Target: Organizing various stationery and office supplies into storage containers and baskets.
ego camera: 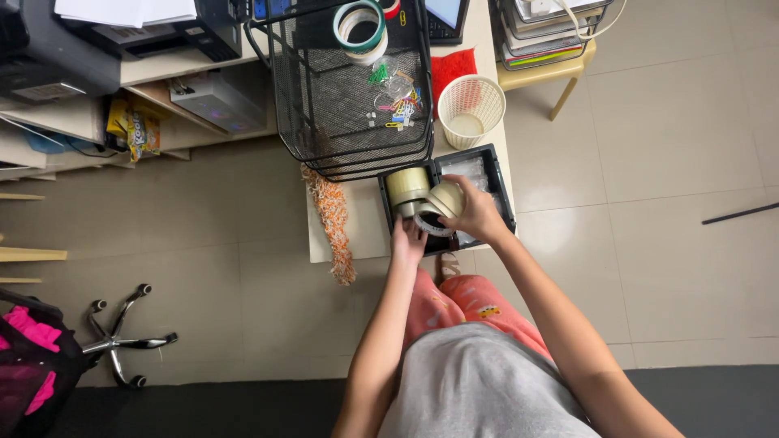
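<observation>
A black plastic box (497, 172) sits at the near edge of a small white table (365, 223). Its left compartment holds rolls of beige tape (406, 186). My right hand (475, 212) grips one beige tape roll (445, 197) over the middle of the box. My left hand (406, 242) rests on the box's near left edge, fingers touching a roll with a dark core (428, 225). The right compartment holds clear packets.
A black wire mesh tray (320, 122) with coloured clips and tape rolls (360, 29) stands behind the box. A white mesh cup (470, 107) is beside it. An orange-white braided cord (333, 223) hangs off the table. A chair base (122, 341) lies at left.
</observation>
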